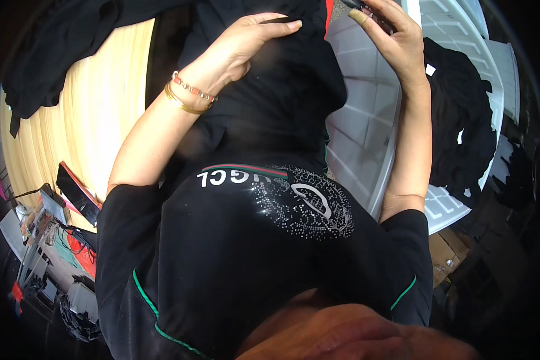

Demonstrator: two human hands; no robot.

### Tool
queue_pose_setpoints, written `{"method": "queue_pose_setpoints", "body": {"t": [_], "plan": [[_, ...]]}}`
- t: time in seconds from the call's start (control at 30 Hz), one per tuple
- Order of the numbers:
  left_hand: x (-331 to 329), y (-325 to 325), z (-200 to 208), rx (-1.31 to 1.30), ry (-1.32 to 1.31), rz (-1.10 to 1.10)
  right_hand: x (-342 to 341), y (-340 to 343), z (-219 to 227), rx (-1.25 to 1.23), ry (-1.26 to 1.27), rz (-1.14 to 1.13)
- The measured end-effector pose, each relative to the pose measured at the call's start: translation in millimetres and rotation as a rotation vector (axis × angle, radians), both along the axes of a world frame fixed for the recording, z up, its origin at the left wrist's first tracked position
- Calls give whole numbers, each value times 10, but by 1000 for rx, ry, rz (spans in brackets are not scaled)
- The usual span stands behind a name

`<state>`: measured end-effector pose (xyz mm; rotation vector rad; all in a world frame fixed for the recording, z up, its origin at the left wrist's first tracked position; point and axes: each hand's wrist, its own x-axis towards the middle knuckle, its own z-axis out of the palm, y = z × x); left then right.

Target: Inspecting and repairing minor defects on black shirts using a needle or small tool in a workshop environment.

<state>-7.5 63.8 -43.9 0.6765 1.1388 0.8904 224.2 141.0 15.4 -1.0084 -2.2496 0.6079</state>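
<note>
My left hand [253, 43], with a beaded bracelet and a gold bangle at its wrist, is raised over my lap. Its thumb and finger close on black cloth [280, 20] near the top edge; where this cloth ends against the black clothing under it, I cannot tell. My right hand [397, 31] is up at the top right, its fingers curled round a small dark tool [378, 16]. The picture's edge cuts off part of that tool, so its exact kind is unclear. A gap separates the two hands.
On the left, dark cloth [39, 75] lies over a light wooden table [111, 90]. White plastic crates stand on the right; black cloth pieces [459, 114] with small white patches fill the outer crate [492, 72]. A cardboard box [449, 255] sits lower right. Assorted clutter [54, 240] lies lower left.
</note>
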Motion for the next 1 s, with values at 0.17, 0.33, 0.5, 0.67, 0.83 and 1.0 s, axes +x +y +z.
{"method": "queue_pose_setpoints", "body": {"t": [0.17,0.33,0.5,0.67,0.83,1.0], "plan": [[-57,-24,228,-1,-236,131,-36,-20,60,94,37,211],[-69,-32,275,-105,-312,213,-91,-86,74,40,-9,251],[-156,27,132,-241,-533,205,-133,-83,9,70,-20,291],[-150,21,136,-321,-566,208,-142,-110,-27,82,-67,270],[-158,30,138,-319,-524,183,-168,-120,-29,105,-74,283],[-169,29,96,-322,-532,179,-138,-119,-22,89,-104,303]]}}
